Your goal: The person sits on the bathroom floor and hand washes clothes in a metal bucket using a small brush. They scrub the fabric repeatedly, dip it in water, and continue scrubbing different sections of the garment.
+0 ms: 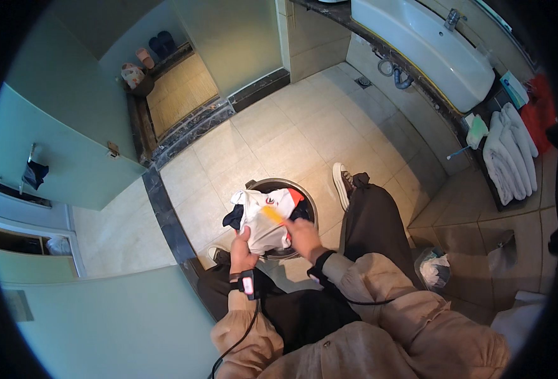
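Observation:
A white garment (255, 208) with an orange-red patch and a small dark emblem is spread over a round metal basin (311, 199) on the floor between my feet. My left hand (243, 253) grips its near left edge, thumb on top. In my right hand (303, 237) is a yellow tool (272, 214), possibly a brush. It is blurred, and its end lies over the middle of the white cloth. Dark cloth (233, 217) pokes out at the left of the garment, and more dark fabric shows inside the basin at the right.
A glass door (65, 142) stands at the left, beside a dark stone sill (165, 213). On the right are a washbasin (430, 52) on a counter, folded white towels (508, 151) and a lined waste bin (434, 270). A floor drain (363, 82) lies ahead.

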A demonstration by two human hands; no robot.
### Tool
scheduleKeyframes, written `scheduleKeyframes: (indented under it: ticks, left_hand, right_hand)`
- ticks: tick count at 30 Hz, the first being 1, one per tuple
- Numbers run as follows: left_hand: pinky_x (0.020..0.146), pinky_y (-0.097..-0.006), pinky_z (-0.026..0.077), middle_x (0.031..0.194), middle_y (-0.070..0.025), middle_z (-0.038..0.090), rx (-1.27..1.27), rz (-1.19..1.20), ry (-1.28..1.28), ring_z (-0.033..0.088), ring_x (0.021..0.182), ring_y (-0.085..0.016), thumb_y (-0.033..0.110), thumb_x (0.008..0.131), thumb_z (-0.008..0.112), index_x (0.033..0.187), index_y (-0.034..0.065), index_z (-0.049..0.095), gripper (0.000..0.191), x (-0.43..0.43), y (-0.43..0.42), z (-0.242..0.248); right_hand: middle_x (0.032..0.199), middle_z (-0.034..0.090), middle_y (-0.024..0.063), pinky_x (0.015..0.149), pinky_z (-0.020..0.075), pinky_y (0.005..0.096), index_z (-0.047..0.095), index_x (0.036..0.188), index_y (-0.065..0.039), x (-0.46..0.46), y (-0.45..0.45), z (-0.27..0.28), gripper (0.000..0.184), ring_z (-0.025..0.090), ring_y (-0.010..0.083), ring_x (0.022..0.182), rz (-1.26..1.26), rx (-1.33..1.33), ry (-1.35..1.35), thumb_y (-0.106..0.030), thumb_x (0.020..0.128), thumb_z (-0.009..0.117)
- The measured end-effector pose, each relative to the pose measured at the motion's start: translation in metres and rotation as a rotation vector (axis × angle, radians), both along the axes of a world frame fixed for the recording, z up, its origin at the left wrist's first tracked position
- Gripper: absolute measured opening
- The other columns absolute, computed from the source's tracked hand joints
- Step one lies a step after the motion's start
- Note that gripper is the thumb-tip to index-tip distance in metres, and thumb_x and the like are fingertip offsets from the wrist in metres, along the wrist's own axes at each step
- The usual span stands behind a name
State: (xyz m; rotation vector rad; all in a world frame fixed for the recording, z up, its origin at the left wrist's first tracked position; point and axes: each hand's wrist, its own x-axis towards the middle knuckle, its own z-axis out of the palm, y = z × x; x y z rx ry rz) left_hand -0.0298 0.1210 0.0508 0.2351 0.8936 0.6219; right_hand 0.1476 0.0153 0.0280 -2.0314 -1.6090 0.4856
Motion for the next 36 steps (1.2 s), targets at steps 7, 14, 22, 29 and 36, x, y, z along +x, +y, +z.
scheduleKeyframes:
  ticks: [7,14,22,29,36]
  left_hand:
    - [0.083,-0.0365,0.050,0.107,-0.0123,0.064,0.339,0.021,-0.014,0.063,0.094,-0.025,0.030,0.094,0.055,0.124,-0.0016,0.050,0.044,0.021,0.052,0.072]
    - [0.043,-0.0325,0.035,0.060,-0.0023,0.053,0.346,-0.172,0.955,0.046,0.048,-0.014,0.021,0.078,0.074,0.063,0.0062,0.051,0.031,0.001,0.035,-0.041]
    - [0.070,-0.0278,0.041,0.085,-0.0021,0.059,0.249,0.269,0.575,0.051,0.076,-0.013,0.008,0.095,0.050,0.092,0.0011,0.056,0.010,0.016,-0.010,-0.043]
    - [0.061,-0.0250,0.036,0.075,0.0017,0.055,0.338,0.333,0.557,0.045,0.065,-0.010,0.010,0.096,0.047,0.084,0.0035,0.056,0.016,-0.007,-0.014,0.000]
    - [0.065,-0.0250,0.038,0.076,0.0022,0.055,0.423,0.397,0.600,0.046,0.067,-0.008,0.007,0.094,0.048,0.086,0.0023,0.058,0.013,-0.011,-0.031,-0.004]
  right_hand:
    - [0.079,0.052,0.0189,0.069,0.0447,0.0437,0.050,0.132,-0.010,0.032,0.005,0.024,0.040,0.054,0.0364,0.075,-0.254,0.262,0.173,-0.008,0.092,0.051]
    - [0.078,0.048,0.0122,0.071,0.0456,0.0393,0.056,0.126,-0.006,0.000,-0.010,0.004,0.047,0.053,0.0299,0.078,0.012,0.239,0.078,-0.001,0.080,0.055]
    - [0.075,0.049,0.0118,0.068,0.0449,0.0402,0.058,0.123,-0.008,0.002,-0.003,-0.010,0.043,0.054,0.0297,0.076,0.034,0.169,0.069,-0.003,0.081,0.054]
    - [0.075,0.054,0.0143,0.068,0.0463,0.0401,0.060,0.121,-0.009,0.035,0.013,-0.038,0.045,0.056,0.0317,0.074,-0.262,0.007,0.029,0.003,0.078,0.052]
    - [0.076,0.054,0.0129,0.066,0.0458,0.0433,0.057,0.124,-0.015,-0.021,0.004,-0.004,0.049,0.057,0.0304,0.077,0.047,0.096,0.035,0.002,0.079,0.051]
